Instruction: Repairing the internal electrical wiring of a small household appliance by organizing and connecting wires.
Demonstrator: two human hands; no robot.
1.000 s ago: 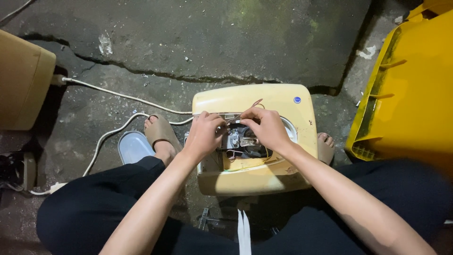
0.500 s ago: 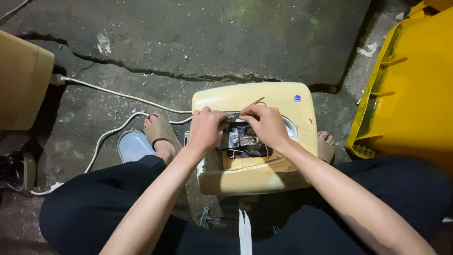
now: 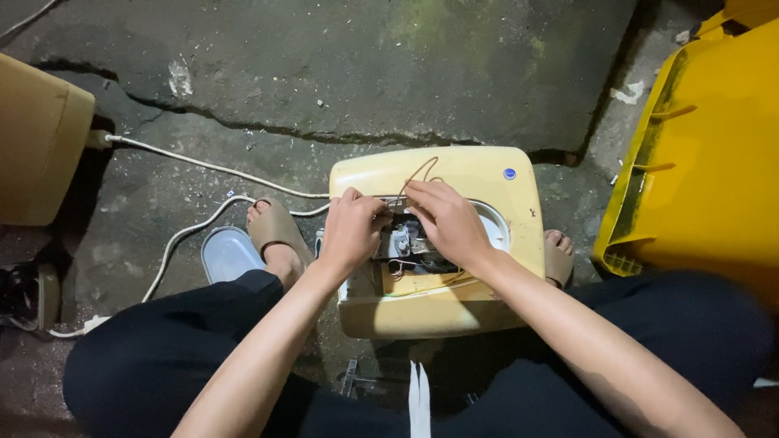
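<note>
Left hand (image 3: 350, 231) and right hand (image 3: 449, 221) over yellowed appliance (image 3: 454, 174), fingers curled into its wiring (image 3: 406, 243); exact grasp unclear

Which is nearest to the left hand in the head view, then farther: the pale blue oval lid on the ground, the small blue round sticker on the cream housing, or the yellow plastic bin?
1. Pale blue oval lid: on the ground left of the left hand.
2. Small blue round sticker: on the cream housing, up and right.
3. Yellow plastic bin: far right edge.
</note>
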